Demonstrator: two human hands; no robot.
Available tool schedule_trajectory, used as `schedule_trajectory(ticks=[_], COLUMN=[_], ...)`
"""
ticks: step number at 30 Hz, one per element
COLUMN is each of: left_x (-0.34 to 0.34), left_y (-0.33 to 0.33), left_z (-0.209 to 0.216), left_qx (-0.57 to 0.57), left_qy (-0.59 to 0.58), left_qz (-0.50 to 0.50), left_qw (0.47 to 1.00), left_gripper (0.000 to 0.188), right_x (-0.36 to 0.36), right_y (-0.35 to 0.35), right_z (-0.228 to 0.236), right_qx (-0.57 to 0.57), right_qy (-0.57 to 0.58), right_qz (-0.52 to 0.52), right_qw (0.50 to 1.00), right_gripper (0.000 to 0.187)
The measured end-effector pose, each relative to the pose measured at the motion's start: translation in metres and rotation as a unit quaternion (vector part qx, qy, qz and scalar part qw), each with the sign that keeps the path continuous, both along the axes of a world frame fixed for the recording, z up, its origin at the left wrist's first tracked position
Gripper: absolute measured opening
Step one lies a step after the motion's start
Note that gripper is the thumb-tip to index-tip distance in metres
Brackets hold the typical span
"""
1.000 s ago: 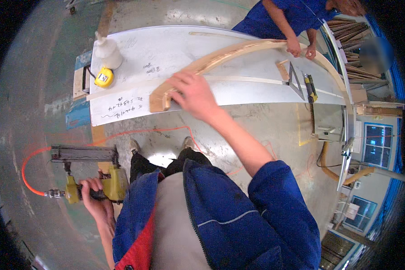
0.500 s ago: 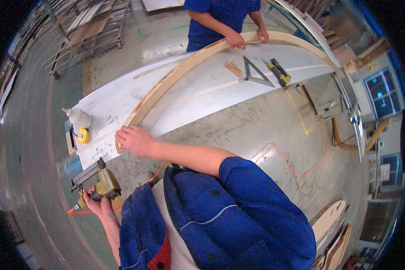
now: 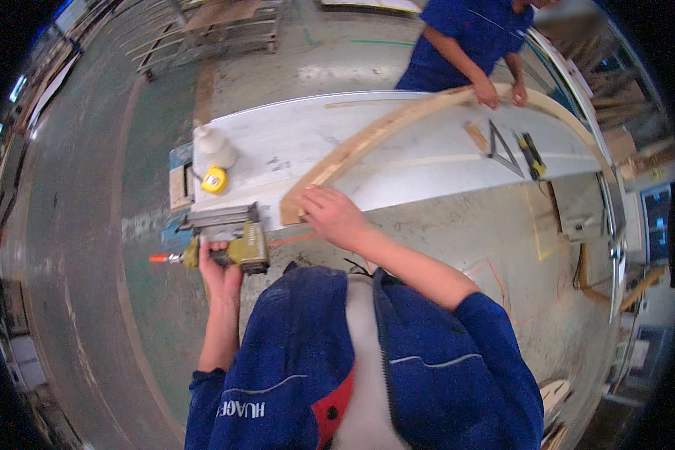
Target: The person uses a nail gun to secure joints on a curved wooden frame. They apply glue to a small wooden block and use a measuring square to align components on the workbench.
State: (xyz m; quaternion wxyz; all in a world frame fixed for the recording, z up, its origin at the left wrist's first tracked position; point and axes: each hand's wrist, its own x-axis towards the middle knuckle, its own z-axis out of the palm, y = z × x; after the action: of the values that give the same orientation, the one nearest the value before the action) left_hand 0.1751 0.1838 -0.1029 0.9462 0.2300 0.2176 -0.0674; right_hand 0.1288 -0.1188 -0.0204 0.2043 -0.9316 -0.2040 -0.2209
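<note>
My left hand (image 3: 223, 276) is closed round the handle of an olive-green and black nail gun (image 3: 249, 246), held just off the table's near left corner. An orange fitting sticks out from the gun's left side. At the near end of a long curved wooden strip (image 3: 386, 135), my right hand (image 3: 333, 217) is wrapped over the wood. This arch stands on edge across the white table (image 3: 266, 150), and the nail gun is a short way left of its end. A co-worker's hand (image 3: 486, 93) rests on the arch's far part, their other hand beside it.
A white squeeze bottle (image 3: 216, 146) and a yellow tape measure (image 3: 214, 180) are at the table's left end. Toward the right lie a wood offcut (image 3: 475, 137), a triangular square (image 3: 505, 154) and a yellow-black tool (image 3: 531, 156). An orange hose (image 3: 495, 281) trails over the floor.
The view has swung left, so the table and co-worker appear farther right. My left hand has brought the nail gun up closer to the arch's end. My right hand keeps its place on the wood.
</note>
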Motion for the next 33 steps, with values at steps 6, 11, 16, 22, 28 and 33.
schedule_trajectory(ticks=[6, 11, 16, 22, 28, 33], left_x=[0.003, 0.011, 0.034, 0.028, 0.026, 0.025], left_y=[0.012, 0.011, 0.006, 0.028, 0.036, 0.044], left_z=[-0.005, 0.001, -0.018, 0.011, 0.009, 0.004], left_qx=[-0.058, -0.069, -0.011, 0.031, 0.08, 0.117], left_qy=[0.035, 0.061, 0.027, 0.217, 0.159, 0.173], left_qz=[0.004, -0.003, -0.023, -0.23, -0.301, -0.313], left_qw=[0.998, 0.996, 0.999, 0.948, 0.937, 0.927], left_gripper=[0.018, 0.021, 0.025, 0.054, 0.054, 0.052], right_x=[-0.002, -0.008, -0.01, -0.006, -0.02, -0.029], right_y=[0.017, 0.025, 0.019, 0.027, 0.037, 0.065], right_z=[-0.006, 0.0, 0.007, 0.007, 0.003, -0.018], right_qx=[-0.002, 0.018, -0.008, 0.012, 0.052, 0.297], right_qy=[0.083, 0.131, 0.106, 0.058, 0.053, 0.16], right_qz=[-0.033, -0.066, -0.056, -0.047, -0.126, -0.288], right_qw=[0.996, 0.989, 0.993, 0.997, 0.989, 0.896], right_gripper=[0.037, 0.044, 0.046, 0.036, 0.034, 0.031])
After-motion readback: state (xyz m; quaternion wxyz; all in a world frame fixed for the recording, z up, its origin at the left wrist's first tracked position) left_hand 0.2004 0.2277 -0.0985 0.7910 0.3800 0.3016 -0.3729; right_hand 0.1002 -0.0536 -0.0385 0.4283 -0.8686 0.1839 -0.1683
